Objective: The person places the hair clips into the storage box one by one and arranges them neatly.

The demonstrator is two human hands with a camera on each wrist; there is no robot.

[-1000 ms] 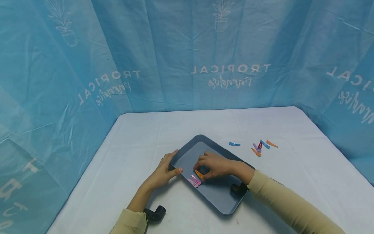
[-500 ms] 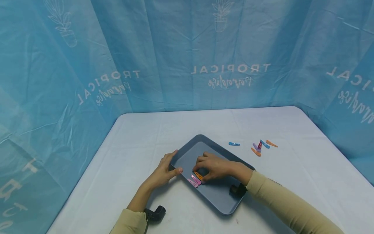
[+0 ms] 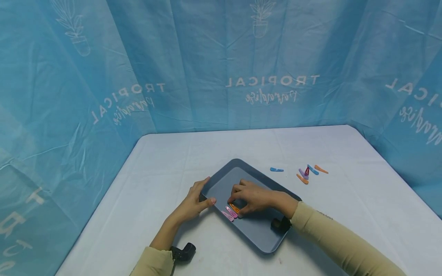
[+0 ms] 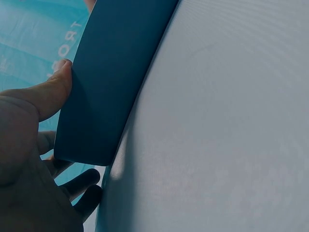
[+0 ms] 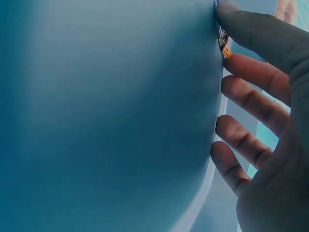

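Note:
A grey rectangular tray (image 3: 259,234) lies at an angle on the white table. My left hand (image 3: 193,203) holds its left corner, the thumb at the rim and the fingers spread along the outer wall; the left wrist view shows this tray wall (image 4: 108,82) close up. Inside the tray, my right hand (image 3: 253,196) pinches an orange hair clip (image 3: 234,207) between thumb and index finger, low over the tray floor. Right beside it lie two pink hair clips (image 3: 231,212), side by side near the front-left wall. In the right wrist view the orange clip (image 5: 226,50) is partly hidden by the fingers.
Beyond the tray, a blue hair clip (image 3: 277,169) lies alone on the table (image 3: 165,165). Farther right is a loose group of several clips, among them an orange clip (image 3: 321,169) and a purple clip (image 3: 303,174). A blue printed curtain (image 3: 207,57) surrounds the table.
The orange hair clip has shifted very slightly left in my right hand's fingers, closer in line with the pink clips. My left hand and the tray have stayed put.

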